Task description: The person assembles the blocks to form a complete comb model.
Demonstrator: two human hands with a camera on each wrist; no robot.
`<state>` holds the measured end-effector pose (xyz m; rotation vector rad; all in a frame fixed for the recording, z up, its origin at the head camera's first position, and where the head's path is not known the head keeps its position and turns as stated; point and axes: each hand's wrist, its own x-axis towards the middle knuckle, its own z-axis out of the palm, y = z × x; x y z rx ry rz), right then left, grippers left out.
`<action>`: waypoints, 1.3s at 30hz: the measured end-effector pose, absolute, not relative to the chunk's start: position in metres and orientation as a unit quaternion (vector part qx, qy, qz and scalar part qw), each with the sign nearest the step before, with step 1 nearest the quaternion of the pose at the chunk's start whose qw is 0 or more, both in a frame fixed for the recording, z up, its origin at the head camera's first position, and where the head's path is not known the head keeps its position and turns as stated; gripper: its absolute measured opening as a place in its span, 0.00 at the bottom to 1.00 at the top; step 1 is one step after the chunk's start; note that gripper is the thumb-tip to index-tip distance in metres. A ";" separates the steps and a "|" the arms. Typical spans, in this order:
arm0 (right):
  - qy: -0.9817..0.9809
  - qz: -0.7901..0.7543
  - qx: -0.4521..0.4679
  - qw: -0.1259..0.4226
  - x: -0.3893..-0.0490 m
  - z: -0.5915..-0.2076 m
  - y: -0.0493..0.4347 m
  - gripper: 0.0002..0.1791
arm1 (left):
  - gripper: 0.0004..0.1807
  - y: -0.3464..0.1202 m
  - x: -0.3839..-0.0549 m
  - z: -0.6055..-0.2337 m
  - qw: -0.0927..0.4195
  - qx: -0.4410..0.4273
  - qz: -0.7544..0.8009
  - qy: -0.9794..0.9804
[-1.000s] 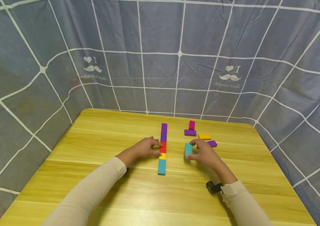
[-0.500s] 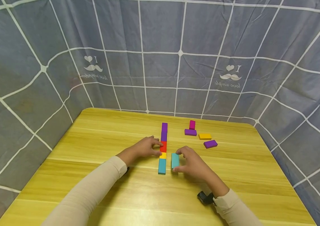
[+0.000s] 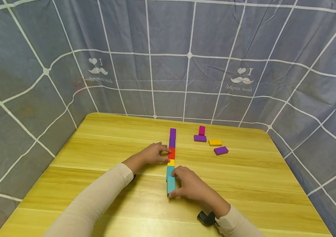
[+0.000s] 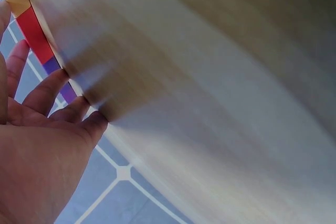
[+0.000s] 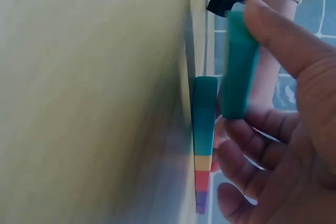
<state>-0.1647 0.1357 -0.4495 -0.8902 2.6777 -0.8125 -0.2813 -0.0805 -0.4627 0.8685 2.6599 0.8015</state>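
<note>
A teal block point(image 3: 171, 185) is pinched by its two ends between the thumb and fingers of my right hand point(image 3: 192, 185). In the head view it overlaps the near end of a block row; the right wrist view shows it raised off the table, with a gap to the row's own teal block point(image 5: 205, 119). From near to far the row runs teal, yellow point(image 3: 171, 162), red point(image 3: 172, 153), then purple point(image 3: 172, 140). My left hand point(image 3: 151, 154) rests at the row's left side, fingers loosely extended, fingertips right at the red and yellow blocks.
Right of the row lie loose blocks: a magenta one point(image 3: 202, 130), a purple one point(image 3: 200, 138) just in front of it, a yellow one point(image 3: 215, 143) and another purple one point(image 3: 221, 150). A grey checked curtain point(image 3: 168, 72) surrounds the back and sides of the wooden table point(image 3: 111, 131).
My right hand has carried the teal block leftward and nearer, from beside the loose blocks to the row's near end. The left hand stays in place.
</note>
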 end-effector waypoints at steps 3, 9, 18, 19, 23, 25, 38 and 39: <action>0.906 -0.266 -0.310 0.116 -0.162 -0.451 0.135 0.33 | 0.23 -0.080 -0.282 -0.463 0.117 0.295 0.270 0.909; 0.906 -0.256 -0.311 0.127 -0.158 -0.452 0.136 0.33 | 0.24 -0.081 -0.282 -0.464 0.119 0.296 0.273 0.907; 0.908 -0.238 -0.319 0.131 -0.152 -0.453 0.133 0.33 | 0.23 -0.081 -0.282 -0.463 0.117 0.298 0.272 0.908; 0.909 -0.232 -0.320 0.129 -0.152 -0.454 0.133 0.33 | 0.23 -0.081 -0.282 -0.463 0.116 0.299 0.271 0.908; 0.914 -0.213 -0.322 0.122 -0.152 -0.456 0.132 0.34 | 0.24 -0.081 -0.281 -0.463 0.116 0.301 0.269 0.908; 0.915 -0.210 -0.321 0.126 -0.151 -0.456 0.133 0.35 | 0.24 -0.081 -0.281 -0.463 0.116 0.302 0.269 0.907; 0.908 -0.198 -0.344 0.133 -0.149 -0.452 0.134 0.29 | 0.24 -0.081 -0.282 -0.464 0.122 0.290 0.271 0.910; 0.908 -0.198 -0.345 0.129 -0.149 -0.452 0.134 0.29 | 0.24 -0.081 -0.282 -0.465 0.123 0.291 0.271 0.909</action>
